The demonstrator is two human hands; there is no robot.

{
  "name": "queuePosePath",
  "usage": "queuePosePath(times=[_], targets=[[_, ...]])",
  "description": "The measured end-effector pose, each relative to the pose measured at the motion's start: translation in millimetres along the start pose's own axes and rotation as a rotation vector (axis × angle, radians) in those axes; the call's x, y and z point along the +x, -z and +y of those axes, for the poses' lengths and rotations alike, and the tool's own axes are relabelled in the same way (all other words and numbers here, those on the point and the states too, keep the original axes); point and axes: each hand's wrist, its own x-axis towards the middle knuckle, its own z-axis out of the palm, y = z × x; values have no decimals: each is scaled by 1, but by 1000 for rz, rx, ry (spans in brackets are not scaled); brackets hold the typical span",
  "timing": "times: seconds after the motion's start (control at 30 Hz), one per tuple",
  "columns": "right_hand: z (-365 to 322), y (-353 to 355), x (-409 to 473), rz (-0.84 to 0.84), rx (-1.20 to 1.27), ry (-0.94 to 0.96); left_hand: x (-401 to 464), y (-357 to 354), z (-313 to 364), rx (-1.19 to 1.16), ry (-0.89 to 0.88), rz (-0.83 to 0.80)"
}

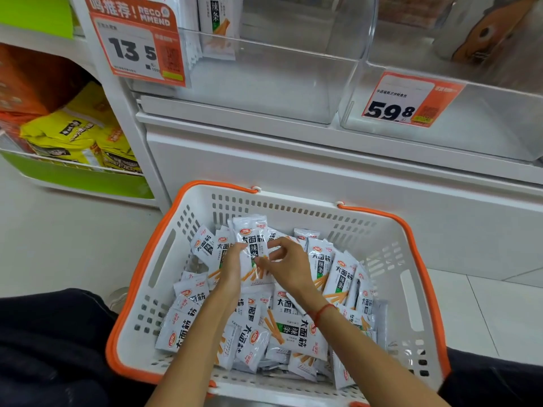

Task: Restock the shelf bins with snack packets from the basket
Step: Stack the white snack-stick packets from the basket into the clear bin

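Because the packets [288, 327] lay loose in the basket [164, 259] below the left bin [264, 92], both hands, left hand [233, 267] and right hand [289, 264], pinched one upright packet [252, 245] to gather it.

Both forearms are reaching forward; the left hand [232, 267] and right hand [289, 267] are facing each other, fingers curling.

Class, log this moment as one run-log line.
step: gathering | left hand and right hand: grip upright white snack packet | source: white orange-rimmed plastic basket | clear shelf bin: few packets
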Motion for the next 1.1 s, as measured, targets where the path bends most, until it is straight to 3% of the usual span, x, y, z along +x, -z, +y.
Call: queuePosePath(times=[0.07,0.2,0.33,0.4,0.47,0.6,0.67,0.8,0.9,1.1], targets=[[1,-2,0,-3,-6,25,5,0,-6,34,-26,-38],[-3,30,18,-266,-24,-68,6,7,-5,-4,-27,-50],[12,69,19,-601,-841,-273,12,16,-1,-96,-9,-80],[23,68,7,-715,-1020,-322,9,17,1,-143,4,-96],[34,61,4,-669,-1034,-275,7,19,1,-169,17,-117],[38,69,18,-706,-792,-224,6,25,-2,-149,33,-74],[35,82,25,-669,-491,-223,8,27,-2,-125,38,-46],[13,90,27,-435,173,-145,8,27,-2,-21,40,24],[-6,67,24,-399,276,-74,3,19,-7,15,71,0],[1,26,20,-130,214,39,-2,6,-5,37,98,-98]])
